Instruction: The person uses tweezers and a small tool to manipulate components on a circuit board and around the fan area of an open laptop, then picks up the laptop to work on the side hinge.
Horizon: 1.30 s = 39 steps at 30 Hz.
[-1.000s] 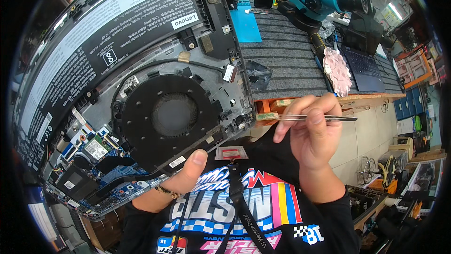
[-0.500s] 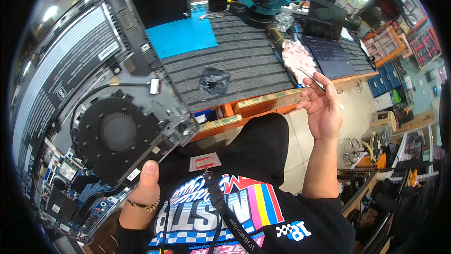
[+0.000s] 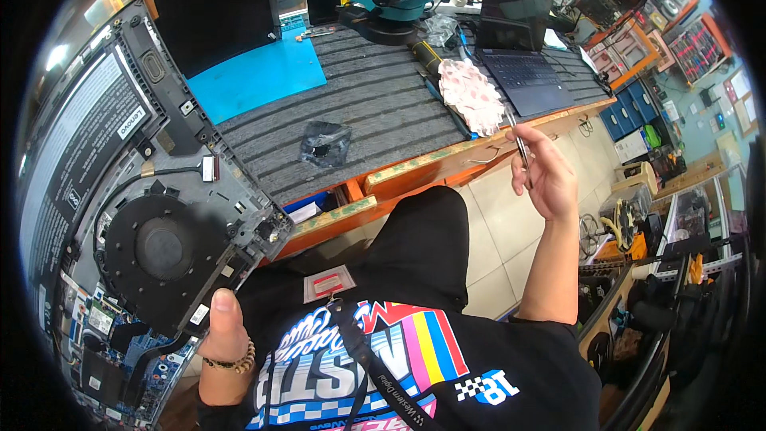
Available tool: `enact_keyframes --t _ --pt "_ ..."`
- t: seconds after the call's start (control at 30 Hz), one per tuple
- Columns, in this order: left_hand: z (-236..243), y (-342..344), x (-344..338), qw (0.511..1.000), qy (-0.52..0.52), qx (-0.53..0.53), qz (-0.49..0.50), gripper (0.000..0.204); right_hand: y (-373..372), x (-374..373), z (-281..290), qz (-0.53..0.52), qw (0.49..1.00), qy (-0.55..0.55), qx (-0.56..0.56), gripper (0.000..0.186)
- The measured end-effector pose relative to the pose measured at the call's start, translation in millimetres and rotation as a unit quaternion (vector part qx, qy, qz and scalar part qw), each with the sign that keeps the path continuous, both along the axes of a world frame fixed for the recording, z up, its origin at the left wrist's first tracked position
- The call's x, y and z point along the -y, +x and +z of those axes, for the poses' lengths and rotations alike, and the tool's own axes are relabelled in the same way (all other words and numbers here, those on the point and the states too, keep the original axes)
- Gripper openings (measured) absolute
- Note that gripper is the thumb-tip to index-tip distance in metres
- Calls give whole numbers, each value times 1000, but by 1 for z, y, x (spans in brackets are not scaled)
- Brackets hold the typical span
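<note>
Now the right hand (image 3: 549, 180) grips tweezers (image 3: 520, 152), swung away from the opened laptop (image 3: 159, 192) toward the counter (image 3: 415, 164) edge; probing is paused. Left hand (image 3: 223, 331) keeps clamping the laptop's lower edge.

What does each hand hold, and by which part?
The left hand holds the opened laptop by its near edge, thumb on top. The right hand holds tweezers near their lower end.

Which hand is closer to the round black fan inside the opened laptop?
Left. The left hand grips the opened laptop at its lower edge, just below the fan. The right hand holds tweezers far to the right, off the laptop.
</note>
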<state>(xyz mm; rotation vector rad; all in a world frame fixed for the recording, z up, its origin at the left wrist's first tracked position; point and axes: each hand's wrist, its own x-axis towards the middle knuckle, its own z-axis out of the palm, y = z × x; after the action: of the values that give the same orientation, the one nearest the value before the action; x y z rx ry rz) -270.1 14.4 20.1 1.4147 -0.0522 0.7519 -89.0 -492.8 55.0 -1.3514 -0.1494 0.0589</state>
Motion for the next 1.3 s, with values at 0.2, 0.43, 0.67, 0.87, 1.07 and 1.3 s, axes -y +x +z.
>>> enact_keyframes --t 0.2,0.43,0.67,0.87,1.07,1.3 --pt "-4 -12 -1 1000 6 -1 -7 53 10 7 -16 -148 974 -173 -21 19" --pt "-6 -12 -2 1000 12 -1 -8 54 17 6 -27 -139 943 -303 1 18" --pt "-5 -7 -3 1000 5 5 -5 55 24 -25 -11 -140 913 -381 -44 19" --pt "-1 2 -5 1000 -1 15 0 55 30 -54 -6 -93 894 -430 -82 21" --pt "-5 -8 -1 1000 11 8 -18 56 42 -58 -11 -93 911 -374 -149 21" --pt "-8 -14 -1 1000 20 4 -22 57 47 -62 -11 -134 886 -435 -84 17"
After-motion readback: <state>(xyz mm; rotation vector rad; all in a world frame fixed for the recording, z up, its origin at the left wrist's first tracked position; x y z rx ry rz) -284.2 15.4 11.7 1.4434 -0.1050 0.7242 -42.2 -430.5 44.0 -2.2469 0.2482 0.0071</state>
